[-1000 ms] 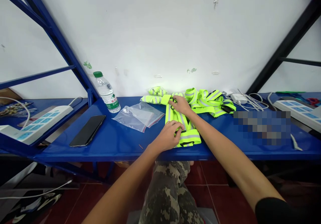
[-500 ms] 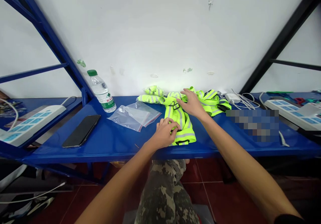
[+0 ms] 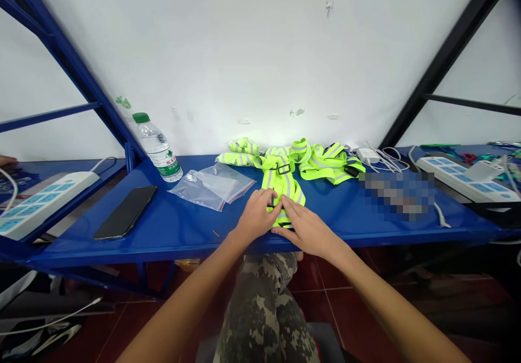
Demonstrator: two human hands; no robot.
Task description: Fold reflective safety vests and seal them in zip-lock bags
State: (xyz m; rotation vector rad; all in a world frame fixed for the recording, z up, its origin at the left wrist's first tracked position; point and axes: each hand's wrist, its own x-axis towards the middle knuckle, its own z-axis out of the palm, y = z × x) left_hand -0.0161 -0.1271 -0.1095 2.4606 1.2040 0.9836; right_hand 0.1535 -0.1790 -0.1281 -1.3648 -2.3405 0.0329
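A neon-yellow reflective strap harness (image 3: 281,175) with grey stripes and a black buckle lies folded in front of me. My left hand (image 3: 259,211) is at the near left part of the fold, fingers curled and closed on the webbing. From the right, my right hand (image 3: 308,228) lies over the lower right of the same harness, fingers stretched out and thumb apart near the table edge. Both hands' fingertips almost meet. Farther right rests a loose heap of similar yellow straps (image 3: 321,169). Behind the fold, more yellow webbing is packed in clear plastic (image 3: 243,151).
Clear zip bags (image 3: 207,186) lie left of my hands on the blue table (image 3: 183,238). Beyond them stand a water bottle (image 3: 159,148) and a black phone (image 3: 125,212). At right are a white charger with cables (image 3: 368,155) and a blurred patch. Power strips (image 3: 44,203) flank the table.
My right hand has come down and toward me, from the upper part of the harness to its near right side. My left hand stays on the webbing. The camera view has shifted slightly.
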